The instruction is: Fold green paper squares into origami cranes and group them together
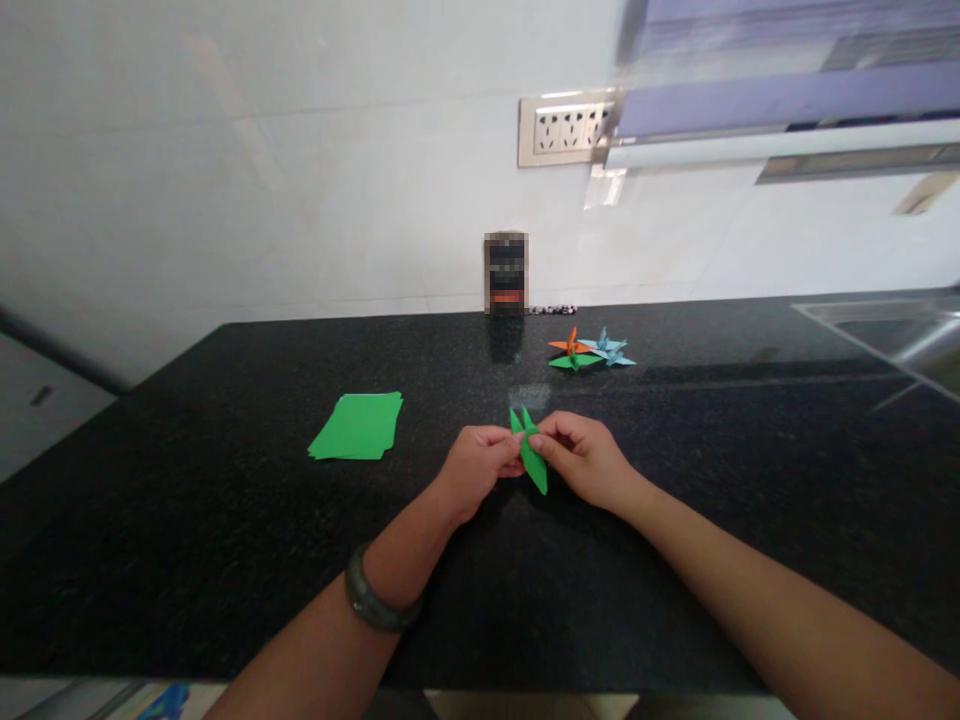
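Note:
A folded green paper point(535, 468), narrow with two points at its far end and one toward me, is held just above the dark counter. My left hand point(480, 462) pinches it from the left between thumb and fingers. From the other side my right hand point(581, 452) grips it, the thumb lying on its face. Left of my hands lies a loose stack of square green paper point(360, 426). Beyond my right hand sit several finished paper cranes: an orange crane point(572, 344), a green crane point(575, 361) and light blue cranes point(607, 346).
The black speckled counter point(247, 520) runs back to a white wall. A phone-like upright object point(506, 273), its front pixelated, leans there beside a beaded strand point(553, 310). A sink point(900, 335) is at the far right. Power sockets point(568, 129) are on the wall.

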Motion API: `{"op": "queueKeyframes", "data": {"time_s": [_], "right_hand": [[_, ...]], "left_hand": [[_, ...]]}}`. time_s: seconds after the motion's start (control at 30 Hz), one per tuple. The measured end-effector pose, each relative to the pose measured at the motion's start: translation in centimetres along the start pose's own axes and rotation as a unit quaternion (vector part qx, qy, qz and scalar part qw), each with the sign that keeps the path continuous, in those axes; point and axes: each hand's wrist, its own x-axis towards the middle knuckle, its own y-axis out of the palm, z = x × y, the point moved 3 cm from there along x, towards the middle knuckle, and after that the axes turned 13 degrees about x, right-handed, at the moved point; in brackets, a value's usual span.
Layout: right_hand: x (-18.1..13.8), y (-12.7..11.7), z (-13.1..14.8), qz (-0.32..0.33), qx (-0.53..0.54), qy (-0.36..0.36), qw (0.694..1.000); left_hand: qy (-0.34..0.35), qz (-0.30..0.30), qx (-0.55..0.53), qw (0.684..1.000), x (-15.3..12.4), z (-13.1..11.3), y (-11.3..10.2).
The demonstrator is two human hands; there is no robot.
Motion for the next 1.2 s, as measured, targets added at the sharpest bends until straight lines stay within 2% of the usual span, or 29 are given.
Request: {"op": "queueKeyframes", "data": {"time_s": [0.13,0.27,0.4,0.57,0.7,0.97,1.07,1.2], "right_hand": [[0.0,0.1,-1.2,-0.016,0.064,0.095,0.993],[0.0,0.1,-1.6,-0.020,0.127,0.152,0.980],[-0.1,0.5,-1.3,-0.016,0.228,0.195,0.954],[-0.2,1.0,-1.2,-0.029,0.316,0.213,0.924],[-0.2,1.1,-1.2,0.009,0.291,0.209,0.933],[-0.4,1.1,-0.7,-0.019,0.270,0.190,0.944],[-0.4,1.0,-0.4,-0.035,0.267,0.178,0.947],[-0.3,1.3,-0.4,-0.009,0.298,0.183,0.937]], "left_hand": [[0.002,0.023,0.004,1.000,0.0,-0.1,0.3],[0.029,0.009,0.054,0.998,0.1,-0.1,0.4],[0.067,-0.015,0.105,0.992,0.0,-0.1,0.2],[0.095,-0.028,0.102,0.990,-0.1,-0.4,0.0],[0.101,-0.026,0.124,0.987,0.0,-0.3,0.1],[0.144,-0.010,0.222,0.964,-0.1,-0.4,0.1],[0.170,-0.018,0.255,0.952,-0.3,-0.8,0.1],[0.172,-0.067,0.264,0.947,-0.3,-0.8,-0.2]]}}
